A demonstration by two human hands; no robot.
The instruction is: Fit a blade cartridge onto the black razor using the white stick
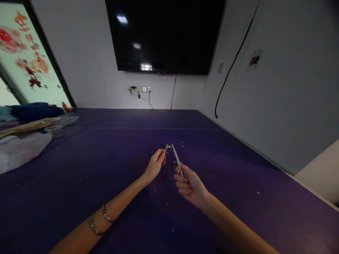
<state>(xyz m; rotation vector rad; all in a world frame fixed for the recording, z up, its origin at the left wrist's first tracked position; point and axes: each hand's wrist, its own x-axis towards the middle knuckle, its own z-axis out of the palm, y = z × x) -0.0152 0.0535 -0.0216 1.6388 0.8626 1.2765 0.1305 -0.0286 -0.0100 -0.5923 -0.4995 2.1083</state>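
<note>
A slim, light-grey hinged piece (176, 158) spans both hands, bent at the top into an upside-down V with a small metal joint. Its shorter end is pinched between the thumb and fingers of my left hand (155, 163). My right hand (191, 185) wraps its fingers round the lower part of the longer, slightly curved arm. Just left of the right fingertips shows a small dark and silvery part (175, 164); whether it joins the grey piece or lies behind it I cannot tell. The exact kind of the grey piece is too small to make out.
Small white specks dot the purple surface (119, 197). Clear plastic bags (23, 150), a tan strip and dark blue cloth (37, 111) lie at the left. A television (166, 38) hangs on the far wall above sockets (143, 89). A black cable (233, 63) dangles at the right.
</note>
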